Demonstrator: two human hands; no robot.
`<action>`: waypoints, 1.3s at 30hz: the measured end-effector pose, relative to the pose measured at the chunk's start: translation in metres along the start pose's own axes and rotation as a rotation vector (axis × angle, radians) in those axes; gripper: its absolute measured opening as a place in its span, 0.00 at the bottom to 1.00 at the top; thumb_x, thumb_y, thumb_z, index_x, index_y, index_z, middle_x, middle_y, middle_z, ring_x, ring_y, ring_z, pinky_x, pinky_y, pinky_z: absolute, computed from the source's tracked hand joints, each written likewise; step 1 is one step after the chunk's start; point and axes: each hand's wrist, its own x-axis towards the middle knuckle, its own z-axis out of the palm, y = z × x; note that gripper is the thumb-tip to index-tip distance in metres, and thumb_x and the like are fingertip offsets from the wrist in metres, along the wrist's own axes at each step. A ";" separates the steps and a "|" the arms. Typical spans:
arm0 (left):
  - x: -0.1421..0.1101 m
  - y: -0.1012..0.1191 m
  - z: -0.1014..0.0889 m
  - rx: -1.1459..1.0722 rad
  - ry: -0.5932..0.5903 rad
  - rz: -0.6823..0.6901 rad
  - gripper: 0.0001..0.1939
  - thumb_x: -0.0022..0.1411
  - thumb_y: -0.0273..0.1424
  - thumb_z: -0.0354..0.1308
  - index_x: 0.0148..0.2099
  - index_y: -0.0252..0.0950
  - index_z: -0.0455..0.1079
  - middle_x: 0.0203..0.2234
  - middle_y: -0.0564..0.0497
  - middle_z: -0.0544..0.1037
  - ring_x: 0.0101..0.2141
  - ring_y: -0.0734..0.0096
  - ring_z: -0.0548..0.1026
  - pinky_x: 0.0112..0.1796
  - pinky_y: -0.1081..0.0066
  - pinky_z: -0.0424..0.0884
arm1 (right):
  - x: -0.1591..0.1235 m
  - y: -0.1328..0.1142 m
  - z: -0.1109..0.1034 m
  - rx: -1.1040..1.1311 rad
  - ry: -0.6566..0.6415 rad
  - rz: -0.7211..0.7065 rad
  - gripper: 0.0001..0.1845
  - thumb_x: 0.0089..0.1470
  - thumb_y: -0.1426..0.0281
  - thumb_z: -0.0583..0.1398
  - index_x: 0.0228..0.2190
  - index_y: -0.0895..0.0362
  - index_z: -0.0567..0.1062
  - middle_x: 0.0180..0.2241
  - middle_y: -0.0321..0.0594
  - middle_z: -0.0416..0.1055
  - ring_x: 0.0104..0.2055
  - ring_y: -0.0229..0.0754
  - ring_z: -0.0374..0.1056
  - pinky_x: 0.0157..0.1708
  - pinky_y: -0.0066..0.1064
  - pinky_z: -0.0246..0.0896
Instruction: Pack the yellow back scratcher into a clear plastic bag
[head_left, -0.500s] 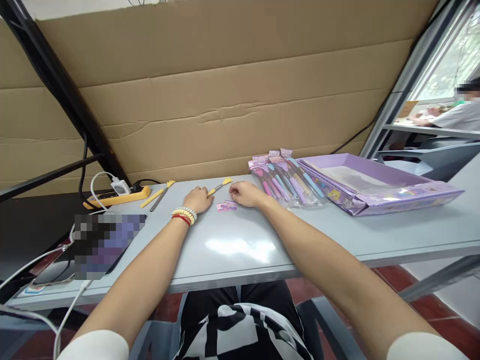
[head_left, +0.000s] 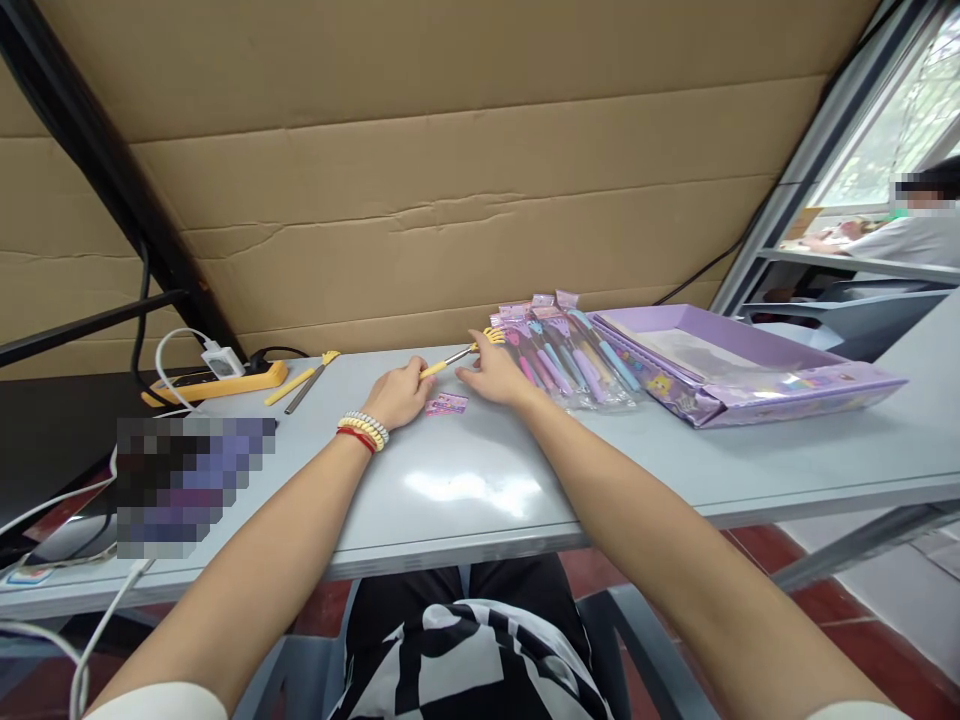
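Note:
My left hand [head_left: 401, 392] is closed around the yellow handle of a back scratcher [head_left: 457, 356], whose thin metal rod slants up to the right and ends in a small yellow claw. Close by that claw is my right hand [head_left: 496, 372], thumb and forefinger apart; whether it touches the claw is unclear. A small pink-purple printed card [head_left: 447, 404] lies flat on the table between my hands. Farther left rest a yellow stick [head_left: 289, 387] and a grey rod [head_left: 306, 390] with a yellow claw-like end.
Several bagged back scratchers [head_left: 574, 360] in pink, purple and blue lie right of my right hand, beside an open purple box [head_left: 750, 365]. On the left are a yellow power strip [head_left: 251, 381], white cables and a blurred-out device [head_left: 195, 485]. Cardboard [head_left: 420, 220] stands behind the table [head_left: 637, 470].
The back scratcher's claw has moved up and right, and more of its metal rod shows. My right hand's curled fingers have spread apart. The view has shifted slightly.

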 end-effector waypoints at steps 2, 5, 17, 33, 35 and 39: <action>0.000 0.000 -0.002 0.039 0.002 0.005 0.20 0.67 0.46 0.37 0.44 0.40 0.64 0.32 0.45 0.78 0.36 0.54 0.76 0.34 0.64 0.63 | 0.001 0.000 0.001 0.002 -0.002 -0.030 0.36 0.53 0.65 0.61 0.61 0.61 0.59 0.48 0.49 0.70 0.46 0.48 0.68 0.47 0.36 0.62; 0.000 0.002 -0.005 0.092 0.010 -0.023 0.26 0.67 0.49 0.33 0.41 0.40 0.67 0.32 0.44 0.78 0.36 0.54 0.75 0.33 0.64 0.62 | 0.001 -0.002 0.001 -0.008 -0.017 -0.053 0.32 0.53 0.66 0.61 0.58 0.62 0.63 0.40 0.46 0.73 0.43 0.46 0.69 0.44 0.33 0.62; 0.001 0.001 -0.002 -0.052 0.118 0.028 0.10 0.61 0.30 0.48 0.42 0.39 0.69 0.42 0.46 0.78 0.42 0.59 0.74 0.38 0.65 0.65 | -0.001 -0.004 0.006 0.010 -0.221 -0.088 0.37 0.52 0.70 0.62 0.61 0.63 0.57 0.43 0.44 0.72 0.40 0.42 0.70 0.41 0.30 0.61; -0.001 0.011 -0.009 -0.189 0.021 -0.070 0.23 0.62 0.52 0.43 0.25 0.39 0.59 0.21 0.49 0.70 0.24 0.65 0.66 0.28 0.67 0.54 | -0.002 -0.010 -0.003 -0.020 0.095 -0.055 0.53 0.53 0.67 0.57 0.68 0.59 0.30 0.34 0.41 0.73 0.35 0.47 0.70 0.39 0.36 0.63; -0.002 0.010 -0.011 -0.225 0.015 -0.073 0.27 0.62 0.54 0.41 0.23 0.39 0.56 0.19 0.50 0.69 0.23 0.67 0.64 0.27 0.67 0.54 | -0.003 -0.009 -0.001 0.041 0.111 -0.144 0.55 0.52 0.66 0.57 0.67 0.59 0.27 0.40 0.45 0.73 0.37 0.46 0.70 0.40 0.36 0.63; -0.001 0.005 -0.011 -0.244 0.021 -0.070 0.29 0.62 0.56 0.40 0.22 0.39 0.55 0.18 0.50 0.68 0.22 0.68 0.63 0.27 0.67 0.53 | -0.004 -0.009 0.001 0.134 0.119 -0.216 0.57 0.52 0.63 0.59 0.67 0.61 0.27 0.45 0.49 0.72 0.35 0.44 0.69 0.39 0.36 0.64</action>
